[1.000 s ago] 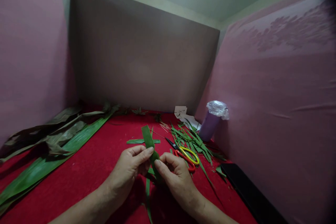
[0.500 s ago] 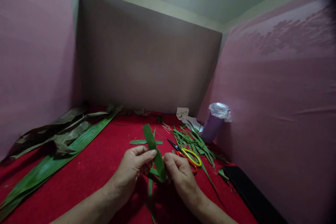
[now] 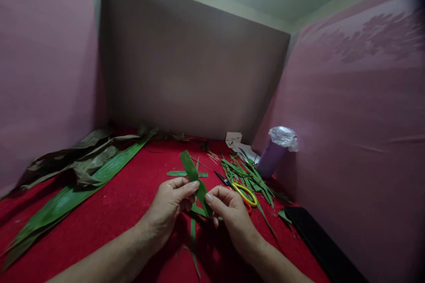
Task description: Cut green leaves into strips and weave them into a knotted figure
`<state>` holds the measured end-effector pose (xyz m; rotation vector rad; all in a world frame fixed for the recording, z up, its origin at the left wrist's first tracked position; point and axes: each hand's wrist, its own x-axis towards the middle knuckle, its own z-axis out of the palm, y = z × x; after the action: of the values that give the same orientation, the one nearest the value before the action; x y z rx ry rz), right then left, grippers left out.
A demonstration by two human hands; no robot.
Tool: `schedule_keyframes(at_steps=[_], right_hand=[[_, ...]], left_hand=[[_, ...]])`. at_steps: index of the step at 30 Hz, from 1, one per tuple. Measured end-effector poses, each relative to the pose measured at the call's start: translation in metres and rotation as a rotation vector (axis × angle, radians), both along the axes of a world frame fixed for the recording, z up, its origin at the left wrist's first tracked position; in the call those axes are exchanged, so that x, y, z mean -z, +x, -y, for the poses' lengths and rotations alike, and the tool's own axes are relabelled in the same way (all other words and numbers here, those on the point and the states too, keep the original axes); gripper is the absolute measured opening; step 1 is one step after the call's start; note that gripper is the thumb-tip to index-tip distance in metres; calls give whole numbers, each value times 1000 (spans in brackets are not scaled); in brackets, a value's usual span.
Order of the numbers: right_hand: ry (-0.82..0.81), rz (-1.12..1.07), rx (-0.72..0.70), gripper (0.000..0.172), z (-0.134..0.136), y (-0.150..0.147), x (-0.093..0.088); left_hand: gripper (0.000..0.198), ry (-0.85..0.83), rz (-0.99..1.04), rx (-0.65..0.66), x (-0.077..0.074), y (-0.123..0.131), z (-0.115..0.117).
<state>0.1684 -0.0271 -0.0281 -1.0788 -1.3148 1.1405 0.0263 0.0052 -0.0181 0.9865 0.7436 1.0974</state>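
A green leaf strip (image 3: 190, 166) is held up in front of me, its free end pointing up and to the left. My left hand (image 3: 172, 201) pinches it near the middle between thumb and fingers. Lower down, my right hand (image 3: 227, 210) is closed on the strip's right edge with thumb and forefinger. Narrow leaf pieces hang or lie below the hands; I cannot tell whether they join the strip. Behind the hands, a flat leaf strip (image 3: 172, 174) lies crosswise on the red cloth (image 3: 122, 216). Scissors (image 3: 245, 194) with yellow and red handles lie just beyond my right hand.
Long green leaves (image 3: 76, 194) with dried brown ones (image 3: 88, 172) stretch along the left. Cut leaf strips (image 3: 247, 177) are heaped at right, near a purple container (image 3: 272, 159) topped with clear plastic. A black flat object (image 3: 318, 243) lies front right. White papers (image 3: 234, 139) sit at the back.
My right thumb and forefinger have come onto the front of the leaf strip, where the hand was at its edge before. The whole view has tilted slightly downward.
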Motion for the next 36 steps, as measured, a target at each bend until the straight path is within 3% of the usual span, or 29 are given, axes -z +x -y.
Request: schedule_keyframes(at_steps=[6,11,13,16,19,20,24,29,36], right_hand=[[45,34,33,27,1,0,-1],[104,141,-2,28,2,0,-1],[216,307,59,28,-1,10,-6],[396,733,275,21,-10,38,-19],[285,1093,306,18,-20,72,-27],[252,1122,292,19,-22,81,-27],[183,1176,232,10,-27,98,-16],[134,1131,207,18,-29,92,-1],[160,896,278,32,-34,87,-11]], left_hand=[[18,-26,41,116,-4,1,6],[17,-8,10,62,-2,1,4],[17,6,-9,33,-2,1,2],[16,7,-22,19,-2,1,-1],[17,2,-50,24,-2,0,-3],[18,-2,-60,19,-2,0,-4],[19,-19,-51,-13,-1,-2,-8],[21,-30,-29,-30,-2,-4,-10],[22,-25,6,-56,-6,-7,-11]])
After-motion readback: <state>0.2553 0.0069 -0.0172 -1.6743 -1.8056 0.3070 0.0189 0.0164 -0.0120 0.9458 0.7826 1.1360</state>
